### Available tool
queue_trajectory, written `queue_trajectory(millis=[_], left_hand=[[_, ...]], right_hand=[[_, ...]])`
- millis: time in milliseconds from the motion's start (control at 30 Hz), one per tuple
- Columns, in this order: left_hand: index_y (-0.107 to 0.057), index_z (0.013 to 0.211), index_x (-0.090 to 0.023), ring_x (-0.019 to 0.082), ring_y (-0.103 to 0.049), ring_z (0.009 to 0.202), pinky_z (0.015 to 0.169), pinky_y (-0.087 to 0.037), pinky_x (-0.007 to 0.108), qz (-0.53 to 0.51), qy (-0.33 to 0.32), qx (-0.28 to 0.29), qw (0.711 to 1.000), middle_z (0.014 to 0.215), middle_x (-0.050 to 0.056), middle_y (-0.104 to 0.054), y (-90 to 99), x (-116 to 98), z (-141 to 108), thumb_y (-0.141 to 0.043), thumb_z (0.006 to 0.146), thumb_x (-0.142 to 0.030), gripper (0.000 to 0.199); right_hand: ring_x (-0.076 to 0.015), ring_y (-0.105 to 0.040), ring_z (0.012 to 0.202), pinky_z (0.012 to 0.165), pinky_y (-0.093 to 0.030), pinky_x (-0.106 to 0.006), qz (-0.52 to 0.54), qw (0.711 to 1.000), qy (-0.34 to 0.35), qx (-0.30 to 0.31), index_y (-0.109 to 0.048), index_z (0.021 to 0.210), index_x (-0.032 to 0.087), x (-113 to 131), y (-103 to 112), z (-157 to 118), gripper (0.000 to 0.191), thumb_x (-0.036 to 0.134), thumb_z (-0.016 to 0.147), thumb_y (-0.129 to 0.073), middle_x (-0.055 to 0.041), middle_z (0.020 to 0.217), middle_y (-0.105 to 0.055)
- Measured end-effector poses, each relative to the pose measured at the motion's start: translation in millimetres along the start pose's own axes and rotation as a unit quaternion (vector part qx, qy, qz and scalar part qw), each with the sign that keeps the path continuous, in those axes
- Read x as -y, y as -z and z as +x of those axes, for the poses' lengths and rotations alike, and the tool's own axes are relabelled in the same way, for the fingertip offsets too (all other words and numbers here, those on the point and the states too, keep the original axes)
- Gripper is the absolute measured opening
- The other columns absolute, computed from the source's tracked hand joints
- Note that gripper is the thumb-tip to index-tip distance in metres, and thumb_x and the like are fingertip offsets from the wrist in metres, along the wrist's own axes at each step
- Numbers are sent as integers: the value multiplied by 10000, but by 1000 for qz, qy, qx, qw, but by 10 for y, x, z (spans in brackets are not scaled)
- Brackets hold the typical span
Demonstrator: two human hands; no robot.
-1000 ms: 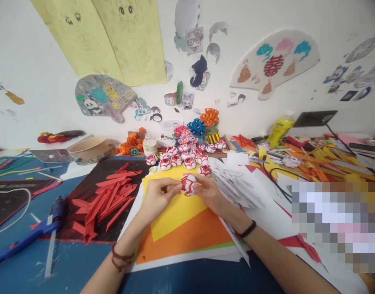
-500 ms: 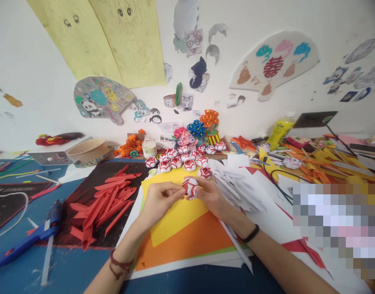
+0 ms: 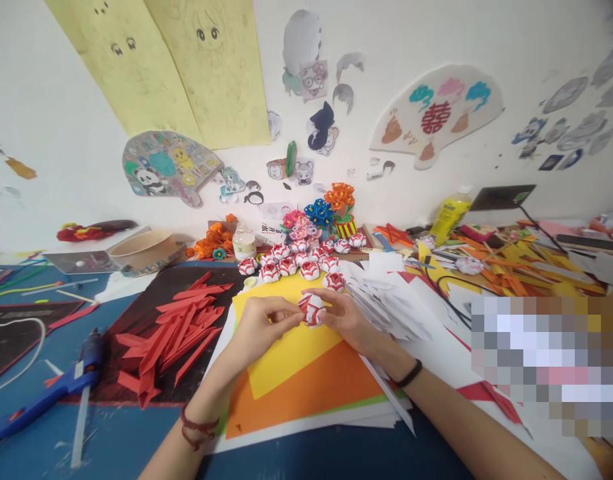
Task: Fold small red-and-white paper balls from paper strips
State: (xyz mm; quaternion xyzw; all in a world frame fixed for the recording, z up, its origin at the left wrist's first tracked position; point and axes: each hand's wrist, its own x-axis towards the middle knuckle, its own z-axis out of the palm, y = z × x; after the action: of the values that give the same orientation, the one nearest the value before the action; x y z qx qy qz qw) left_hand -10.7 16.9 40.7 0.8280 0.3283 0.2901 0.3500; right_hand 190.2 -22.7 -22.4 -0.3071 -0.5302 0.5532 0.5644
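A red and white folded-paper flower is held between both hands above the yellow sheet. The fingertips of my left hand pinch its left side. Around its right side close the thumb and fingers of my right hand. Just behind the hands stand several similar red and white paper flowers in rows. Under the yellow sheet lies an orange sheet, on top of white paper.
Folded red paper strips are heaped on a dark mat at left, near a blue glue gun. White paper strips spread at right. Farther back are a glass jar, a bowl and a yellow bottle.
The camera view has shifted slightly. The paper flower has turned a little between my fingers, and both hands keep nearly the same place.
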Motion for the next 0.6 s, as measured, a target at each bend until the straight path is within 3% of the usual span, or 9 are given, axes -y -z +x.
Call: queue_trajectory(millis=[200,400,600], left_hand=[[-751,792,-153,73,-442,547,530,-331,191,14,-41,-5,999,686,17,-654,18,-44,-3,-630,872,-258,179],[-739,823,-156,84,-500,608,594,-362,200,50,-103,6,993,730,23,-656,24,-42,-31,-587,910,-231,191],[-758,861,-173,112,-540,638,595,-373,214,52,-40,10,998,795,46,-712,14,25,13,-618,894,-291,186]], right_hand=[[-167,-637,922,824,-494,-305,47,999,-7,-1,-627,1226,228,-25,-9,-4,506,369,765,-779,-76,1123,-659],[-174,-655,911,829,-517,-342,82,994,-75,17,-621,1238,203,6,-50,-7,470,451,844,-683,-107,1145,-662],[-153,-646,853,777,-513,-289,42,999,-18,-19,-628,1180,240,4,-20,-7,463,326,755,-790,-44,1019,-668]])
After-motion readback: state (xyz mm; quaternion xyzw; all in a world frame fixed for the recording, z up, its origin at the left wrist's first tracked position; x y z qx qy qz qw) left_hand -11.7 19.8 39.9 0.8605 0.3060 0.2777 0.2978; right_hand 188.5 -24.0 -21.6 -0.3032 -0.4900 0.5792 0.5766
